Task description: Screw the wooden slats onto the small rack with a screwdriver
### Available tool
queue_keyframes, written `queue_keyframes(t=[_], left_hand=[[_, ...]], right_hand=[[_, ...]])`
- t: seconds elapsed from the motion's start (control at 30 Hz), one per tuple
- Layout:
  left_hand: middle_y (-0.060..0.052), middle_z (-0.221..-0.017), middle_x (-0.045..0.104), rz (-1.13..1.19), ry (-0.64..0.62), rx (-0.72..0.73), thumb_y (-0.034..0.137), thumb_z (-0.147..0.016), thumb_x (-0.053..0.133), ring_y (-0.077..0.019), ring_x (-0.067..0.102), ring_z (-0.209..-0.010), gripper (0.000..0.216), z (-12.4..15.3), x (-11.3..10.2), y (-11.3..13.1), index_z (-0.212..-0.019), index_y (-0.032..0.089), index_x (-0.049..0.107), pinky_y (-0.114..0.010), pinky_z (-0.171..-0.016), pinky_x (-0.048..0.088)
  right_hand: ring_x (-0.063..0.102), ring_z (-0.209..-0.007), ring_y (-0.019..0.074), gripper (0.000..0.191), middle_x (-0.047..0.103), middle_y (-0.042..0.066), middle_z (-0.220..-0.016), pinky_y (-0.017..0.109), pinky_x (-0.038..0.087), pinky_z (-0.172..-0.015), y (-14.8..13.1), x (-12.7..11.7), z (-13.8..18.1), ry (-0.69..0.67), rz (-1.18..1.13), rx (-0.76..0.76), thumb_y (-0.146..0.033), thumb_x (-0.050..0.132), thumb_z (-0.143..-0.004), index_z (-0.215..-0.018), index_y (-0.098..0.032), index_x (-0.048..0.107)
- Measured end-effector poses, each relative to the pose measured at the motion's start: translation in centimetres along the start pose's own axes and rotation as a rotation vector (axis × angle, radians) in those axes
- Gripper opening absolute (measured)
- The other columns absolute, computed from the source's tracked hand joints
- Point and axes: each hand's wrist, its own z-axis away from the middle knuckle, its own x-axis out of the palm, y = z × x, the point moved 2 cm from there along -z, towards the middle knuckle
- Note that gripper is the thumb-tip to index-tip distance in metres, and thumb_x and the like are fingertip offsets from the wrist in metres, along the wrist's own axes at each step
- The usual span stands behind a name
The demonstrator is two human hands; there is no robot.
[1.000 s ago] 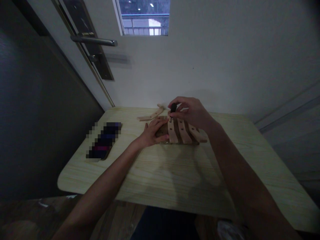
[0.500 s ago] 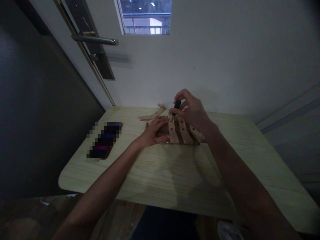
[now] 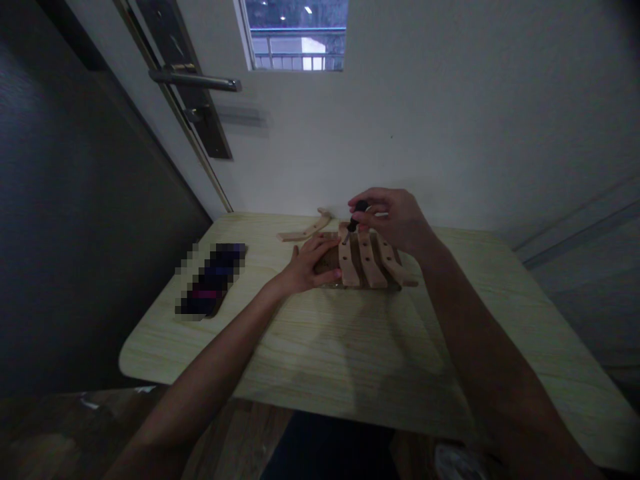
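My right hand [image 3: 397, 217] pinches a screwdriver [image 3: 359, 212] by its black handle. The shaft slants down to a hole near the far end of the leftmost curved wooden piece [image 3: 347, 267]. Two similar holed pieces, a middle one [image 3: 371, 263] and a right one [image 3: 393, 263], lie side by side across a brown wooden board [image 3: 327, 263]. My left hand [image 3: 306, 265] lies over the board's left end with its fingers spread. Its thumb and forefinger touch the left edge of the leftmost piece. Whether the screwdriver tip sits on a screw is too small to tell.
A loose curved wooden piece [image 3: 303, 233] lies behind my left hand. At the left of the pale table [image 3: 300, 360] is a pixelated phone-like object [image 3: 213, 280]. A white door [image 3: 425, 100] with a metal handle [image 3: 200, 80] stands right behind the table.
My right hand has shifted slightly right, and the screwdriver handle leans further right. More of the rightmost wooden piece shows. My left hand stays on the board; the view has shifted a little.
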Motion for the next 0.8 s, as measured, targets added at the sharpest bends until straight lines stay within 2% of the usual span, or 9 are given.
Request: queue_keyframes(t=[0.07, 0.13, 0.27, 0.33, 0.4, 0.53, 0.63, 0.7, 0.8], left_hand=[[-0.01, -0.146, 0.043, -0.004, -0.004, -0.003, 0.067, -0.083, 0.058, -0.0395, 0.027, -0.143, 0.074, 0.01, 0.03, -0.06, -0.147, 0.037, 0.037, -0.068, -0.113, 0.022], [-0.01, -0.147, 0.043, -0.006, -0.001, 0.006, 0.068, -0.083, 0.057, -0.0391, 0.027, -0.143, 0.074, 0.0, 0.04, -0.09, -0.147, 0.038, 0.037, -0.068, -0.113, 0.021], [-0.009, -0.145, 0.044, 0.004, 0.013, 0.032, 0.068, -0.084, 0.057, -0.0371, 0.029, -0.142, 0.073, -0.03, 0.05, -0.05, -0.147, 0.038, 0.037, -0.065, -0.114, 0.022], [-0.009, -0.146, 0.044, 0.007, 0.014, 0.028, 0.068, -0.084, 0.057, -0.0366, 0.03, -0.141, 0.073, -0.05, 0.04, 0.03, -0.147, 0.038, 0.037, -0.065, -0.114, 0.022], [-0.009, -0.147, 0.043, 0.005, 0.005, 0.007, 0.069, -0.083, 0.056, -0.0373, 0.029, -0.142, 0.074, -0.07, 0.01, 0.15, -0.147, 0.037, 0.037, -0.066, -0.114, 0.021], [-0.011, -0.149, 0.041, -0.003, -0.033, -0.047, 0.073, -0.082, 0.055, -0.0404, 0.024, -0.145, 0.078, -0.09, -0.1, 0.4, -0.147, 0.035, 0.037, -0.071, -0.112, 0.019], [-0.011, -0.15, 0.04, 0.006, -0.041, -0.032, 0.072, -0.082, 0.054, -0.0387, 0.025, -0.145, 0.077, -0.09, -0.19, 0.5, -0.148, 0.036, 0.036, -0.068, -0.113, 0.019], [-0.01, -0.15, 0.04, 0.008, -0.034, -0.026, 0.071, -0.083, 0.055, -0.0381, 0.025, -0.145, 0.076, -0.09, -0.21, 0.44, -0.148, 0.037, 0.036, -0.066, -0.114, 0.019], [-0.01, -0.15, 0.041, -0.002, -0.026, -0.028, 0.07, -0.083, 0.056, -0.0384, 0.025, -0.145, 0.075, -0.08, -0.14, 0.21, -0.148, 0.037, 0.036, -0.066, -0.114, 0.02]], right_hand=[[0.059, -0.06, 0.0127, 0.027, 0.066, 0.002, -0.069, 0.026, 0.05, -0.056, 0.05, 0.14, 0.11, 0.106, 0.067, 0.02, -0.038, 0.082, -0.067, -0.075, -0.017, 0.067], [0.056, -0.056, 0.0112, 0.032, 0.064, 0.0, -0.068, 0.025, 0.047, -0.051, -0.06, 0.31, 0.17, 0.142, 0.085, 0.027, -0.039, 0.085, -0.063, -0.073, -0.018, 0.064], [0.06, -0.065, 0.0107, 0.031, 0.069, 0.004, -0.093, 0.025, 0.05, -0.057, -0.64, 0.27, 0.06, -0.025, -0.034, -0.027, -0.037, 0.081, -0.067, -0.089, -0.019, 0.069], [0.061, -0.07, 0.0116, 0.026, 0.07, 0.004, -0.093, 0.027, 0.053, -0.064, -0.84, 0.09, -0.02, -0.12, -0.083, -0.04, -0.036, 0.078, -0.071, -0.089, -0.02, 0.07], [0.061, -0.068, 0.0118, 0.023, 0.07, 0.004, -0.087, 0.028, 0.053, -0.065, -0.81, -0.02, -0.06, -0.125, -0.085, -0.018, -0.036, 0.077, -0.071, -0.085, -0.019, 0.071], [0.055, -0.058, 0.0109, 0.031, 0.065, 0.0, -0.069, 0.027, 0.048, -0.057, -0.44, 0.32, 0.07, 0.057, 0.019, 0.031, -0.037, 0.084, -0.063, -0.073, -0.018, 0.062], [0.05, -0.053, 0.0096, 0.04, 0.058, -0.003, -0.06, 0.024, 0.043, -0.051, -0.33, 0.77, 0.23, 0.176, 0.115, 0.017, -0.039, 0.086, -0.06, -0.066, -0.021, 0.051], [0.05, -0.052, 0.009, 0.039, 0.061, -0.003, -0.067, 0.024, 0.042, -0.05, -0.37, 0.88, 0.24, 0.176, 0.132, -0.004, -0.041, 0.084, -0.062, -0.071, -0.021, 0.052], [0.06, -0.065, 0.0119, 0.031, 0.068, 0.001, -0.089, 0.025, 0.047, -0.058, -0.59, 0.64, 0.12, 0.052, 0.077, -0.054, -0.039, 0.077, -0.072, -0.092, -0.022, 0.062]])
